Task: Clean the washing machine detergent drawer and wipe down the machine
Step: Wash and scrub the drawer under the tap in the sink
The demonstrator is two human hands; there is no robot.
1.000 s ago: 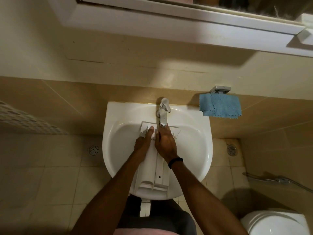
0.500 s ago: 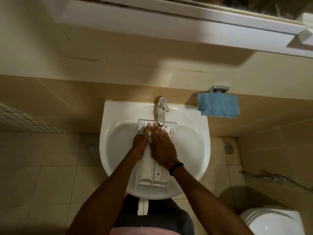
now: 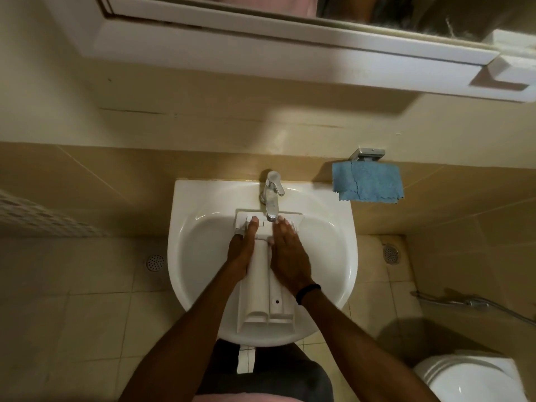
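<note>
We find the detergent drawer [image 3: 262, 288] lying lengthwise in the sink [image 3: 333, 256], its front panel under the tap [image 3: 272, 195] and its open rear end resting on the sink rim nearest the person. We cannot tell whether water is running from the tap.

Our left hand [image 3: 243, 250] lies flat along the drawer's left side, fingers extended toward the tap, pressing on the drawer rather than closed around it. Our right hand [image 3: 288, 256] lies likewise on the right side, palm down, fingers spread toward the tap, not clamped. The two hands sit just beside each other with a strip of drawer showing between them.

We judge the drawer to be light, rigid moulded plastic, likely slick when wet or soapy, with thin inner dividers that could snap if twisted. The long side walls offer the safest hold; the front panel is a second option. Resting it on the sink rim invites a slip toward the floor.

A blue cloth [image 3: 368, 182] hangs on a wall holder right of the tap, untouched, presumably for wiping the machine later
</note>
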